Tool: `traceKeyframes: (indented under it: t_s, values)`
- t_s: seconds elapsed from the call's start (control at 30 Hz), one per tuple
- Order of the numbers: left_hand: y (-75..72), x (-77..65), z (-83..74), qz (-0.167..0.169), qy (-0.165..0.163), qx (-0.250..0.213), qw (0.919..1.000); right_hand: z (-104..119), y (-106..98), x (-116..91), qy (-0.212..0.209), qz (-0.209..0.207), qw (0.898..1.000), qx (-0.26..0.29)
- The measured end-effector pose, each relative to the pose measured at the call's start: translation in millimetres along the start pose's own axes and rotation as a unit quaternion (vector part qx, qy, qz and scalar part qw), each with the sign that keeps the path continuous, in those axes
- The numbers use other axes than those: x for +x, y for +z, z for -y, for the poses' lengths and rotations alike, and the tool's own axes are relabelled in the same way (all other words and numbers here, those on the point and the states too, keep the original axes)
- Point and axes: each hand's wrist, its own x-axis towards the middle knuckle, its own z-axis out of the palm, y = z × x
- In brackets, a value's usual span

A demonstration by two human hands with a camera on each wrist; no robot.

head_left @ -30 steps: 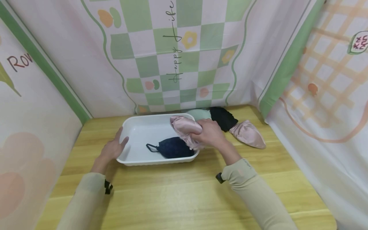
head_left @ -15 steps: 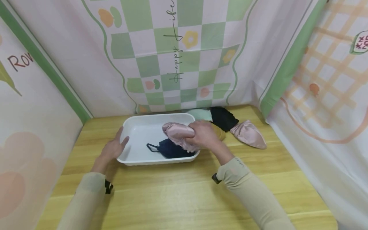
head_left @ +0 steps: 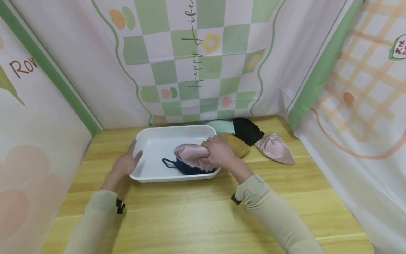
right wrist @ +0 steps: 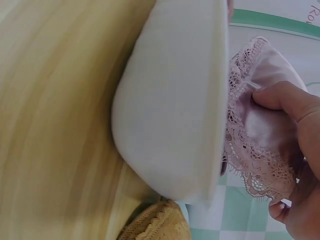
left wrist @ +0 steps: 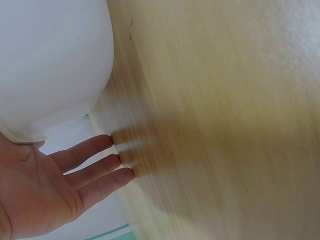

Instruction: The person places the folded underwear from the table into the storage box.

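Observation:
My right hand (head_left: 219, 151) grips a folded pink satin bra (head_left: 191, 153) over the right end of a white plastic bin (head_left: 152, 173). In the right wrist view my thumb presses on the satin of this bra (right wrist: 270, 120), its lace edge beside the bin's rim. A dark navy bra (head_left: 190, 170) lies in the bin under the pink one, its strap loop toward the middle. My left hand (head_left: 125, 162) rests at the bin's left end, thumb over the rim. Three straight fingers (left wrist: 95, 172) extend beside the bin's outer wall in the left wrist view.
Right of the bin lie a mustard bra (head_left: 236, 144), a pale mint one (head_left: 222, 126), a black one (head_left: 247, 131) and another pink satin one (head_left: 275, 148). All are on a wooden table (head_left: 190, 218), with printed curtains (head_left: 203, 70) at its back and sides.
My right hand has moved left and down with the pink bra, now lower over the navy bra. The mustard bra has come into view behind it. My left hand stays at the bin.

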Motion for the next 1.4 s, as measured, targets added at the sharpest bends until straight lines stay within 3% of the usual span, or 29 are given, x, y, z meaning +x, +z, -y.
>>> traceKeyframes:
  t_s: [0.27,0.63,0.9,1.17,1.4]
  values:
    - [-1.0,-1.0,-2.8,0.004,-0.004,-0.003,1.0000,2,6,-6,-0.008,0.047,0.999,-0.016]
    - [-2.4,-2.4,-2.9,0.004,-0.011,-0.003,0.9999,-1,4,-7,0.023,0.065,0.997,0.042]
    - [0.4,-1.9,-0.1,0.008,-0.011,-0.005,0.9999,-8,-2,-5,0.054,0.053,0.992,0.104]
    - [0.1,-2.2,-0.5,0.007,-0.010,-0.007,0.9999,-12,-5,-7,0.067,0.025,0.980,0.183]
    - [-0.1,-2.0,-2.1,0.003,-0.002,0.000,1.0000,-14,-10,-8,0.084,0.030,0.973,0.213]
